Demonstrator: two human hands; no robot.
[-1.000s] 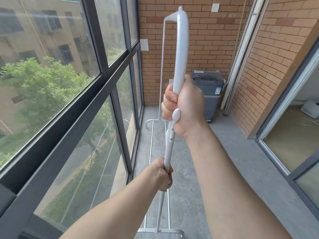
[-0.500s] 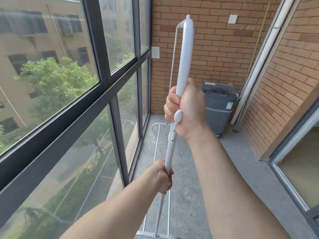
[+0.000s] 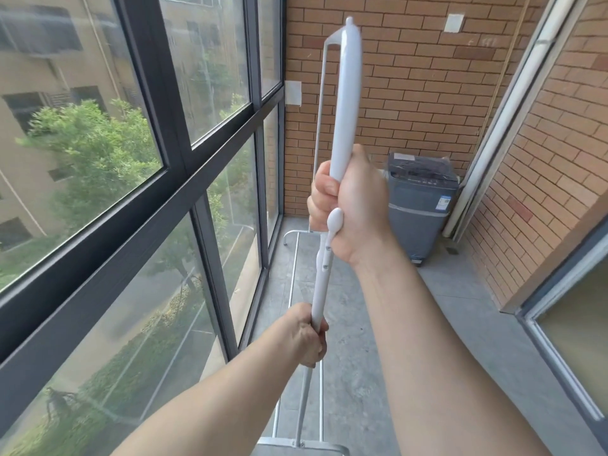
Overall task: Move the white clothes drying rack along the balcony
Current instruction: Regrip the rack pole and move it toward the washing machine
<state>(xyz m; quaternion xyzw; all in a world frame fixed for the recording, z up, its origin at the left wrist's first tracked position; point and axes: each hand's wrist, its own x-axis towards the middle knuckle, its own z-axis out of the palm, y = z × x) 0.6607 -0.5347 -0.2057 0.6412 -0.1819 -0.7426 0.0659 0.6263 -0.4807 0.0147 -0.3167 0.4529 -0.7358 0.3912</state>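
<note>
The white clothes drying rack [image 3: 345,103] stands lengthwise in front of me, its top bar running away toward the far brick wall. My right hand [image 3: 353,205] is closed around the near end of that top bar. Lower down, my left hand [image 3: 307,334] grips the near upright pole of the rack. The rack's thin bottom rails [image 3: 292,284] stretch along the concrete floor beside the window. Its near foot shows at the bottom edge of the view.
Tall dark-framed windows [image 3: 184,166] line the left side. A grey washing machine [image 3: 419,202] stands against the far brick wall [image 3: 427,77]. White pipes [image 3: 513,103] run down the right corner, and a sliding door frame [image 3: 559,324] is on the right.
The view has shifted so the far wall and washing machine sit lower and further right than a second ago. Both hands keep the same grips on the rack.
</note>
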